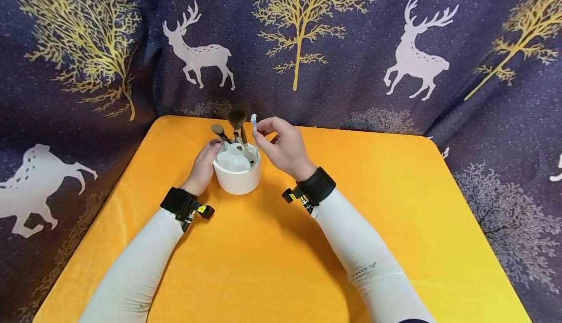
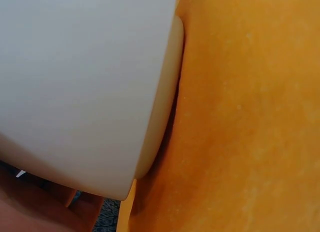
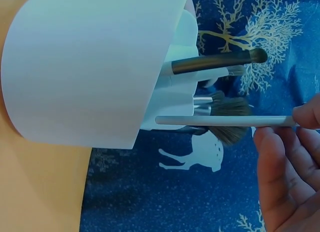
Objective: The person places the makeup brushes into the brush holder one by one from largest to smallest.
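Head view: a slim white-handled tool [image 1: 253, 124] is pinched at its upper end between thumb and fingertips of the right hand [image 1: 283, 148], its lower end already inside a rear compartment of the white round holder [image 1: 237, 174], as the right wrist view confirms, where the pale handle [image 3: 225, 121] is seen running from the holder's mouth to the fingertips [image 3: 307, 117]. The holder is steadied at its left wall by the left hand [image 1: 204, 167], whose fingers are curved against it; the left wrist view is filled by the holder's wall [image 2: 85, 86] and the orange cloth, so that grip is not shown more closely. Two dark-bristled brushes, a large one [image 1: 237, 119] and a smaller one [image 1: 218, 131], are already standing bristles-up in the rear compartments. The front compartments appear unfilled. The work is judged to be well along: the brushes are seated, and the white tool is partly in but not yet released.

The holder is placed toward the back of the orange desk [image 1: 395, 225], nearer its far edge than its near one. Broad bare cloth is left to the right and in front. The desk is closed in behind and on both sides by a blue curtain printed with deer and trees [image 1: 307, 45], hanging just beyond the far edge, so room is widest toward the person.
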`<state>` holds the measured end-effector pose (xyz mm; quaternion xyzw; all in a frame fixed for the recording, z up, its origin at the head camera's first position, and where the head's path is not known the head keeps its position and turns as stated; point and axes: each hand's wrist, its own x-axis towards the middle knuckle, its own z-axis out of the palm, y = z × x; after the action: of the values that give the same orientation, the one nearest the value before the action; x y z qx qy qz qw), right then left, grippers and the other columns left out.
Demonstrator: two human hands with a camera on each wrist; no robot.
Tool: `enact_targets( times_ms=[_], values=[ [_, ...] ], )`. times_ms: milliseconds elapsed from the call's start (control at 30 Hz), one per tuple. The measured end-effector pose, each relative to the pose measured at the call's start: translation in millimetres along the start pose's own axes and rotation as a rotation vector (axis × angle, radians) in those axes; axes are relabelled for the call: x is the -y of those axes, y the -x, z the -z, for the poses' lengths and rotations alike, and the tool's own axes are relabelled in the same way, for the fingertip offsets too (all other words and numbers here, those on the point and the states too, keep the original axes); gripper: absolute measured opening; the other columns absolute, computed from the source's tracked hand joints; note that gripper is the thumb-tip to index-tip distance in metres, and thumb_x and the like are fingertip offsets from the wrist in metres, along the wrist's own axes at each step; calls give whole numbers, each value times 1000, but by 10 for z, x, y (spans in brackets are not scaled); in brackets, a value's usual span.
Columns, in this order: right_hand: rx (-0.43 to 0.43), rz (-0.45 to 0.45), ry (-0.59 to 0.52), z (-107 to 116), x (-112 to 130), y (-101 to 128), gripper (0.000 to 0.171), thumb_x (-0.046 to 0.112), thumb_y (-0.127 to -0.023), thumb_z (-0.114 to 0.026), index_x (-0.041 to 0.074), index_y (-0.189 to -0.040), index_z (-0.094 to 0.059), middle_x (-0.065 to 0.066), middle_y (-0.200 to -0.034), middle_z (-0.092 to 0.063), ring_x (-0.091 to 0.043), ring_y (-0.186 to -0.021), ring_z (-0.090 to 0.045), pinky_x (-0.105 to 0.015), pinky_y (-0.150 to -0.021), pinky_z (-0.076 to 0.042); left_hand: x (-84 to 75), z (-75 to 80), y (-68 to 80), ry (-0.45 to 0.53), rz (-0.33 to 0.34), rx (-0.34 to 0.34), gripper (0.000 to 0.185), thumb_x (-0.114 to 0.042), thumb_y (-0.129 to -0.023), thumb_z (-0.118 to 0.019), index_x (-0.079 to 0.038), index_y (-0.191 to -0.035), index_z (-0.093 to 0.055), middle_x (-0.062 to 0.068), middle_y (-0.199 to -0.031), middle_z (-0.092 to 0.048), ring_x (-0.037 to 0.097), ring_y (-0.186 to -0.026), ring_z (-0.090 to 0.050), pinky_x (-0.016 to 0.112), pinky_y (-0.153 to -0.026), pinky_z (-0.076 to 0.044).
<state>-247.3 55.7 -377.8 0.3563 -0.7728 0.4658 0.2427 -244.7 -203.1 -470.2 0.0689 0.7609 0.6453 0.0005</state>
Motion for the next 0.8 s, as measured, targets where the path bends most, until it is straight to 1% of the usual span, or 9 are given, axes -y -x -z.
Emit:
enact_targets(
  times_ms=[100,300,400,633,800],
  values=[
    [2,-5,-6,-16,7,1,10,5,-103,-77,2,-112,-75,-10,-105,-76,-21,-93,-70,-28,-67,-56,10,-6,-3,10,1,4,49,-34,-120,-28,4,-148,-40,26,-150,-44,35,-140,-41,46,-124,-28],
    [2,-15,-16,-37,14,8,11,4,-103,-77,1,-113,-75,-10,-106,-77,-20,-94,-70,-28,-68,-56,14,-5,-9,-6,10,16,55,-36,-120,-26,5,-154,-38,28,-159,-41,38,-147,-38,53,-130,-23],
    [10,-16,-23,-48,26,0,12,5,-103,-77,2,-115,-75,-10,-107,-77,-20,-93,-70,-28,-68,-57,15,1,-10,-18,10,14,55,-37,-120,-26,5,-154,-38,28,-157,-42,38,-145,-39,53,-129,-24],
    [21,-21,-36,-83,32,-16,12,5,-103,-77,2,-114,-75,-10,-106,-77,-19,-92,-69,-29,-68,-56,27,13,-21,-3,-4,9,50,-35,-120,-27,4,-148,-41,26,-152,-44,36,-140,-41,49,-124,-28],
    [35,-43,-30,-102,21,-5,11,6,-103,-77,2,-113,-75,-10,-106,-77,-18,-91,-69,-29,-68,-56,26,15,-15,-5,-7,10,52,-36,-120,-27,5,-149,-40,27,-154,-44,37,-143,-40,51,-127,-26]
  ],
)
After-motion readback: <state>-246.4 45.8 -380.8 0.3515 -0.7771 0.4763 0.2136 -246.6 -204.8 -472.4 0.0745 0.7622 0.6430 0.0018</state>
